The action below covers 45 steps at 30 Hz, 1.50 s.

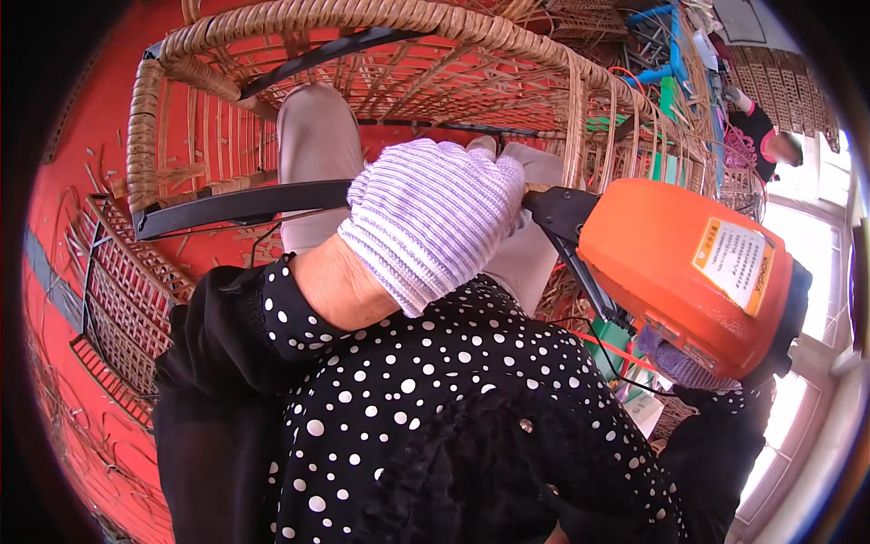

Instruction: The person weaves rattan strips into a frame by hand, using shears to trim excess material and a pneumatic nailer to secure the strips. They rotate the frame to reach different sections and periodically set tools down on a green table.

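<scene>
A woven rattan furniture frame (362, 18) with black metal bars lies across my lap. My left hand (435, 213), in a white-and-purple striped glove, is closed round the near end of its curved black bar (272, 201); the fingertips are hidden behind the back of the hand. On the right, my right hand (684, 363), gloved alike, grips the handle of an orange nail gun (671, 245), whose body covers most of that hand. The gun's black nose (557, 207) points left and meets the bar's end, close beside my left hand.
Woven rattan panels (127, 299) lean at the left on the red floor (91, 381), with cane offcuts scattered about. At upper right stand a blue metal rack (666, 63) and bundles of cane strips. Another person (761, 136) works beyond it, near the windows.
</scene>
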{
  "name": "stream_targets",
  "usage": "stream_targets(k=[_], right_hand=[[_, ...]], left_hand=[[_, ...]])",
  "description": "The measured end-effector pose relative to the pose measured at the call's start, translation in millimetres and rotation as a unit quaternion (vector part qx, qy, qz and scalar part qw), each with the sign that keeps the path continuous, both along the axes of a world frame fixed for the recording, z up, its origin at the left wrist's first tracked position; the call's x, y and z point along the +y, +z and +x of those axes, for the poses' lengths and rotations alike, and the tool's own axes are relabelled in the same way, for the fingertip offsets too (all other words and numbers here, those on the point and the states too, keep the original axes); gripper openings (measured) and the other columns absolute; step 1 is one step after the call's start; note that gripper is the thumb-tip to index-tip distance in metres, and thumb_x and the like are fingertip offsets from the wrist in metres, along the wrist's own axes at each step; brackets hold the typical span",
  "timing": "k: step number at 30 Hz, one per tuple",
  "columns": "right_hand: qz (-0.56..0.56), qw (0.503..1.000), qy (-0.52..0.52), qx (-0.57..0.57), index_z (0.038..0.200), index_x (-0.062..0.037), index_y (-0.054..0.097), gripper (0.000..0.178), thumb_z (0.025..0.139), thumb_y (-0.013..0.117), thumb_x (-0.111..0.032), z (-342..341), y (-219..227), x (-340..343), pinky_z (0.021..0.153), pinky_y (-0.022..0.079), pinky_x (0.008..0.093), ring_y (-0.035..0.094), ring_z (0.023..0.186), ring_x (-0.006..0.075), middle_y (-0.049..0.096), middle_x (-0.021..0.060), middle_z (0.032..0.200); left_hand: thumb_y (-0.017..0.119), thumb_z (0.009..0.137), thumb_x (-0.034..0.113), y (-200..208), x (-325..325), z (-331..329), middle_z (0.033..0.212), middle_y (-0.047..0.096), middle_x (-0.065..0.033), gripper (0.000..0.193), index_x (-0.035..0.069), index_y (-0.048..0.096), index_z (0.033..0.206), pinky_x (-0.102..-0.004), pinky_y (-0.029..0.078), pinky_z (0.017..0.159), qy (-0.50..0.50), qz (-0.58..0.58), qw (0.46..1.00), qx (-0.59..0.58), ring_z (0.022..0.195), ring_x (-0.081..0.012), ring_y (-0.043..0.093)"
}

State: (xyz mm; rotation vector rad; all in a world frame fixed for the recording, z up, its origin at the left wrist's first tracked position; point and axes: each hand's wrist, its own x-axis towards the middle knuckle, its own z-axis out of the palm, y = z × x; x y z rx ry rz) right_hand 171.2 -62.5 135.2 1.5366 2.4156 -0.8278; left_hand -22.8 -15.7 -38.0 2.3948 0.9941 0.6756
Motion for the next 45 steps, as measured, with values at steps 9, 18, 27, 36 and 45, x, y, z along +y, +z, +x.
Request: stream_targets(k=[9, 18, 27, 36, 45], right_hand=[[0.031, 0.979, 0.173, -0.105, 0.089, -0.0005, 0.056, 0.026, 0.07, 0.066, -0.015, -38, -1, 25, 0.064, 0.049, 0.0315, 0.057, 0.066, 0.0178, 0.055, 0.0078, 0.072], [0.103, 0.964, 0.197, -0.144, 0.088, -0.0006, 0.056, 0.026, 0.07, 0.067, -0.015, -48, 9, 2, 0.064, 0.049, 0.0315, 0.057, 0.067, 0.0181, 0.056, 0.008, 0.073], [-0.025, 0.644, -0.63, 0.432, 0.092, 0.0022, 0.054, 0.031, 0.066, 0.064, -0.011, 136, -55, -145, 0.061, 0.048, 0.0305, 0.056, 0.064, 0.0155, 0.054, 0.0067, 0.067], [0.095, 0.646, -0.737, 0.177, 0.085, -0.0062, 0.053, 0.025, 0.073, 0.069, -0.02, 251, -144, -141, 0.037, 0.039, 0.0263, 0.046, 0.042, 0.0097, 0.048, -0.0012, 0.055], [0.159, 0.683, -0.711, 0.057, 0.11, -0.007, 0.052, 0.049, 0.082, 0.055, -0.047, 422, -218, -150, 0.072, 0.044, 0.0354, 0.056, 0.085, 0.022, 0.058, 0.0107, 0.096]], left_hand=[[0.06, 0.076, 0.029, 1, -3, -6, 0.069, 0.058, -0.0075, 0.022, 0.009, 0.056, 0.084, -0.0391, 0.047, 0.06, 0.013, -0.03, 0.997, 0.063, 0.068, -0.0265, 0.06], [0.062, 0.073, 0.032, 18, -1, -6, 0.073, 0.063, -0.0094, 0.029, 0.009, 0.061, 0.092, -0.0394, 0.048, 0.062, -0.033, -0.053, 0.998, 0.016, 0.068, -0.0293, 0.061], [0.07, 0.07, 0.034, 31, 12, -6, 0.078, 0.063, -0.0126, 0.041, 0.009, 0.058, 0.099, -0.0362, 0.048, 0.061, -0.034, -0.095, 0.995, 0.007, 0.07, -0.0293, 0.063], [0.071, 0.071, 0.027, 28, 24, -10, 0.089, 0.061, -0.015, 0.036, 0.005, 0.058, 0.096, -0.0347, 0.049, 0.063, -0.032, 0.035, 0.998, 0.043, 0.076, -0.0305, 0.061], [0.058, 0.085, 0.025, 43, 36, 13, 0.063, 0.057, -0.0042, 0.024, 0.002, 0.054, 0.078, -0.0232, 0.041, 0.046, 0.072, -0.41, 0.908, 0.052, 0.05, -0.0094, 0.052]])
